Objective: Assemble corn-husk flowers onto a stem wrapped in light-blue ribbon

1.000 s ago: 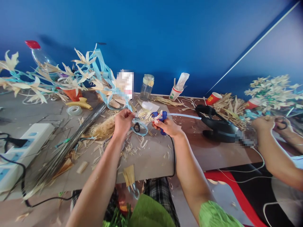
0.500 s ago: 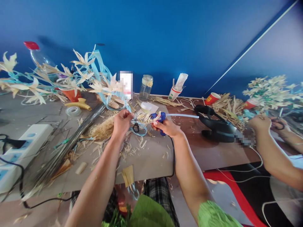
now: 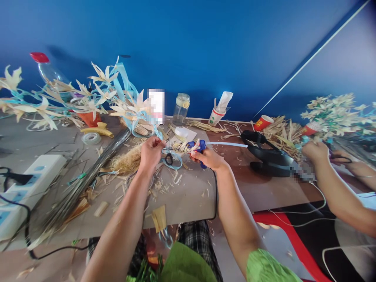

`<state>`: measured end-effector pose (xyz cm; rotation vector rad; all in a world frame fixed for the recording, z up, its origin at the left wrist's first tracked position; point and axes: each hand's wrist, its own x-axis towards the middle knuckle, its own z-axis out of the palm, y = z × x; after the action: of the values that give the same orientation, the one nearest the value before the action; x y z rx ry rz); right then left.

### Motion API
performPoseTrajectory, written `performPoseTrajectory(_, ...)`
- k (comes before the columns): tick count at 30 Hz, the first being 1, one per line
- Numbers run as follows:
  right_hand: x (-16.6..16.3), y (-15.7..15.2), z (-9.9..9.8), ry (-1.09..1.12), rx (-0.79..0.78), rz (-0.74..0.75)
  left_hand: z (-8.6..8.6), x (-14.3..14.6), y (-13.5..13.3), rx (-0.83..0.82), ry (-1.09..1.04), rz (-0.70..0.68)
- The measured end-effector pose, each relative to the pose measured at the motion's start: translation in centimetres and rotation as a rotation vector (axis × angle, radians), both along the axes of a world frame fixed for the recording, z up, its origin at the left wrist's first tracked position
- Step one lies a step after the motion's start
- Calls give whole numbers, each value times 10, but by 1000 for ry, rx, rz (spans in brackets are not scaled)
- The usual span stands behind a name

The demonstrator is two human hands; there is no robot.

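Observation:
My right hand (image 3: 210, 158) is wrapped round a blue hot glue gun (image 3: 201, 147), its nozzle side toward the left. A long whitish glue stick (image 3: 227, 144) juts from the gun's back end. Opposite it, my left hand (image 3: 150, 153) is closed in a pinch; what lies between the fingertips is too small to make out. Pale shredded husk strips (image 3: 181, 146) lie between the hands, close to the gun's tip. Below them are black-handled scissors (image 3: 169, 158) and a loop of light blue ribbon (image 3: 176, 163).
Husk flowers (image 3: 105, 94) on blue stems spread at left, above a tape roll (image 3: 91, 138). A wire bundle (image 3: 88, 176) and white power strip (image 3: 35, 176) lie nearer. A jar (image 3: 181, 109) stands behind. At right are a black headset-like object (image 3: 268, 156) and another person's hands (image 3: 315, 154).
My hands and the glue gun stay almost where they were. The other person's hands at right have shifted slightly left.

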<state>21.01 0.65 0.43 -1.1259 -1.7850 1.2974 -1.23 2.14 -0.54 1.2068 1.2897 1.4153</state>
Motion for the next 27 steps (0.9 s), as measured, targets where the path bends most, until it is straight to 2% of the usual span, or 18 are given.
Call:
performPoseTrajectory(4, -1, -2, 2, 130, -13, -19, 0, 1, -1, 3, 7, -9)
performPoseTrajectory(10, 0, -2, 4, -12, -42, 26, -3, 1, 0, 0, 10, 5)
performPoseTrajectory(15, 0, -1, 3, 91, -62, 12, -3, 1, 1, 12, 20, 13)
performPoseTrajectory(21, 2, -1, 0, -49, -64, 55, 0, 1, 0, -4, 28, 35)
performPoseTrajectory(27, 1, 0, 1, 37, -19, 14, 2, 1, -1, -15, 35, 17)
